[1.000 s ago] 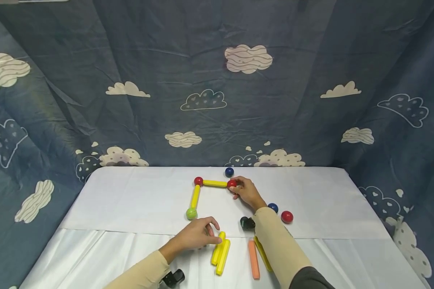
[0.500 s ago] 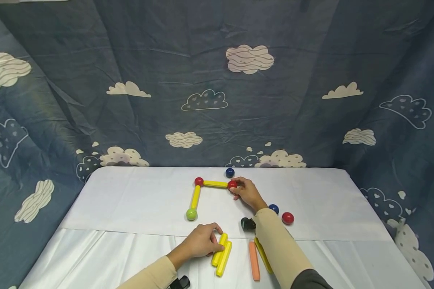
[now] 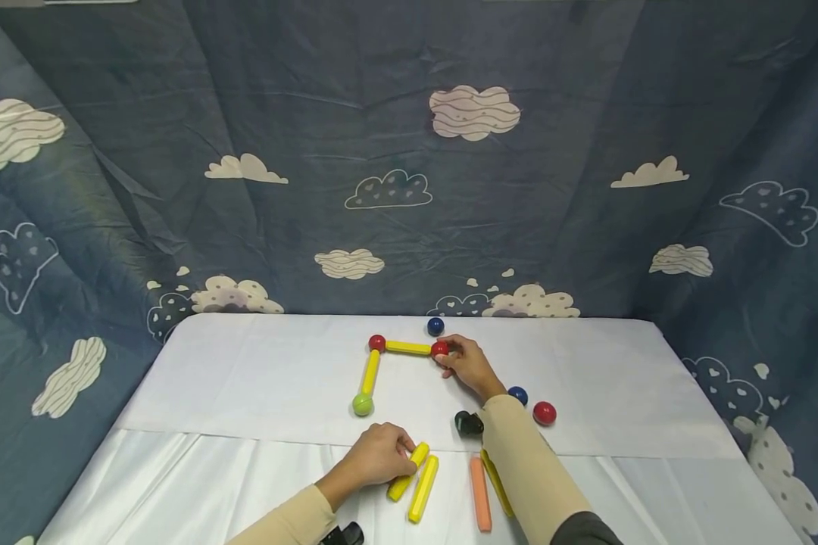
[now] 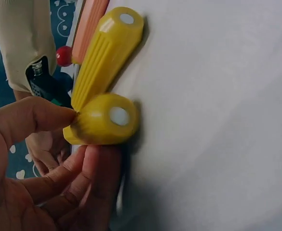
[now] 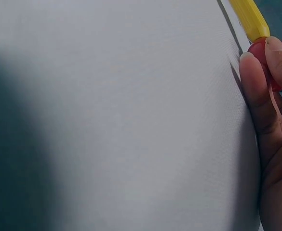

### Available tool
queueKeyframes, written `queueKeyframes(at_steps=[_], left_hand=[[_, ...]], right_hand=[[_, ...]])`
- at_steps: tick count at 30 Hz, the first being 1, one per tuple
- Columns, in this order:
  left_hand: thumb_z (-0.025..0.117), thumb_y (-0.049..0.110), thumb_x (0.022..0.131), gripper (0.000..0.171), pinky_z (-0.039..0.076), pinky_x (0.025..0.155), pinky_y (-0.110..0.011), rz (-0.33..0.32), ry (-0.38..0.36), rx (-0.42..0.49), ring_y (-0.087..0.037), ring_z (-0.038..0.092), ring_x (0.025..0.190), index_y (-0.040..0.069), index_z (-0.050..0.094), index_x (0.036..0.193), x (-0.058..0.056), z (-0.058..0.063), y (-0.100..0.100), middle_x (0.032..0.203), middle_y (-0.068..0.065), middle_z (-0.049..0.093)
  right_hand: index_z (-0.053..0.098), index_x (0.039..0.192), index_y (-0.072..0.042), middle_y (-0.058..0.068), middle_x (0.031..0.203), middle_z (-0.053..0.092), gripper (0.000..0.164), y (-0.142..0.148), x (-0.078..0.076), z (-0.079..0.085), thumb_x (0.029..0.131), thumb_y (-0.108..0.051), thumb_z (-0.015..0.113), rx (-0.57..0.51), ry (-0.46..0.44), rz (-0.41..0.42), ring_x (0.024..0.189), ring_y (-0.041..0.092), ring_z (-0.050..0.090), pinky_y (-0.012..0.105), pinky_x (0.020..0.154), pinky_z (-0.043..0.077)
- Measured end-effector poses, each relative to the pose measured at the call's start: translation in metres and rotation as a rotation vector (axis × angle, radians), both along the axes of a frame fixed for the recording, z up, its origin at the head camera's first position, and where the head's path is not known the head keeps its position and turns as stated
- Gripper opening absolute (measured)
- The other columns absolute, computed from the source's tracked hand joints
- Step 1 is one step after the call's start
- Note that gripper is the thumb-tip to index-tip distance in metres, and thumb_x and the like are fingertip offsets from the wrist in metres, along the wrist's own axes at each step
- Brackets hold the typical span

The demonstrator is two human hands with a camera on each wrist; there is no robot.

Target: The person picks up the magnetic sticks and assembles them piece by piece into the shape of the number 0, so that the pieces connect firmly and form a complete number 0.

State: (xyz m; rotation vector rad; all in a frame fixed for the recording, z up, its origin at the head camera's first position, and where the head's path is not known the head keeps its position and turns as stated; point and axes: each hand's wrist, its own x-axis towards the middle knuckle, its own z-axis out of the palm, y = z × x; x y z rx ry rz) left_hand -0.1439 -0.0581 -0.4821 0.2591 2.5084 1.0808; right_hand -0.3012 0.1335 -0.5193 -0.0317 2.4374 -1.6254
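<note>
My left hand (image 3: 380,456) pinches a yellow stick (image 4: 102,119) between thumb and fingers, close over the white cloth; a pale round spot marks its end. Just right of it lies a second yellow stick (image 3: 423,490). Farther back, my right hand (image 3: 472,367) grips a red ball (image 3: 439,350) between thumb and fingers. That ball meets one end of a yellow stick (image 3: 407,348), whose other end joins another red ball (image 3: 377,344). From there a further yellow stick (image 3: 370,372) runs toward the front to a green ball (image 3: 363,404).
A blue ball (image 3: 435,326) sits behind the right hand. Beside the right sleeve are another blue ball (image 3: 517,395) and a loose red ball (image 3: 544,413). An orange stick (image 3: 480,494) lies near a yellow stick (image 3: 497,483) partly hidden by the sleeve. A patterned curtain (image 3: 300,151) hangs behind the table.
My left hand has come down onto one of the two yellow sticks, pinched it and drawn it slightly left, apart from the other. My right hand stays on the red ball.
</note>
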Motion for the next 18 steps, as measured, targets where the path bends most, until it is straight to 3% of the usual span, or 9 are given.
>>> queueKeyframes(at_steps=[10,18], left_hand=[[0.073,0.004,0.077,0.011,0.051,0.051,-0.025,0.064,-0.159,0.169,-0.011,0.054,0.055,0.003,0.065,0.086,0.0,0.001,-0.014,0.068,-0.001,0.057],[0.069,0.013,0.084,0.023,0.052,0.058,-0.025,0.157,-0.262,0.324,-0.009,0.056,0.063,0.0,0.066,0.103,-0.004,-0.005,-0.051,0.078,-0.001,0.064]], right_hand=[[0.054,0.131,-0.001,0.019,0.121,0.056,0.043,0.002,0.001,-0.001,0.09,-0.004,0.066,0.022,-0.001,0.0,0.068,0.016,0.059,0.025,0.062,0.052],[0.054,0.132,-0.003,0.018,0.12,0.056,0.043,-0.001,-0.003,-0.001,0.09,-0.005,0.066,0.039,0.001,0.003,0.071,0.017,0.059,0.026,0.063,0.053]])
